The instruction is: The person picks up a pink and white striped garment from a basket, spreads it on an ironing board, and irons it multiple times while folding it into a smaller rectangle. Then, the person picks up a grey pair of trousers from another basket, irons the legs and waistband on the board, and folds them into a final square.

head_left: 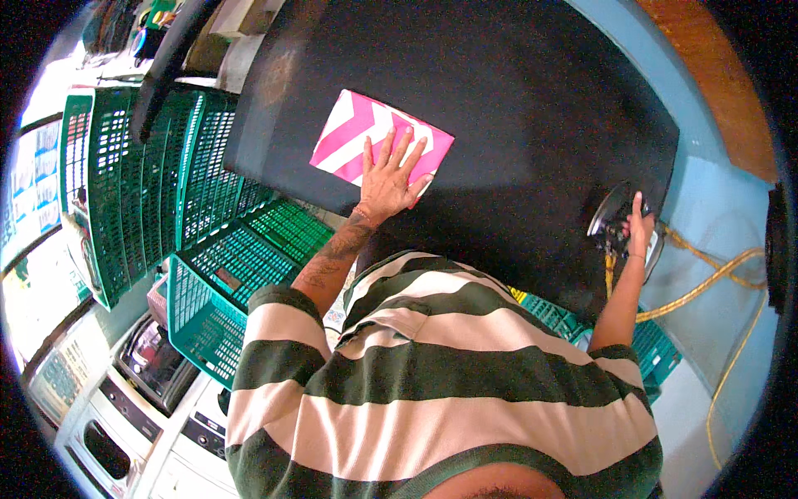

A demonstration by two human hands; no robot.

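Note:
A folded pink and white chevron cloth (349, 133) lies on the black padded table top (524, 91). My left hand (386, 179) rests flat on it with fingers spread, over its lower right part. At the table's right edge, my right hand (638, 223) grips an iron (607, 212) with a metal soleplate and dark body, which is partly hidden by the hand. A yellow cord runs beside the iron.
Teal and green plastic baskets (133, 166) stand at the left and below the table, with white washing machines (141, 416) at the lower left. A dark bar hangs at the upper left. A pale blue wall (723, 333) with looped yellow cords (719, 274) bounds the right.

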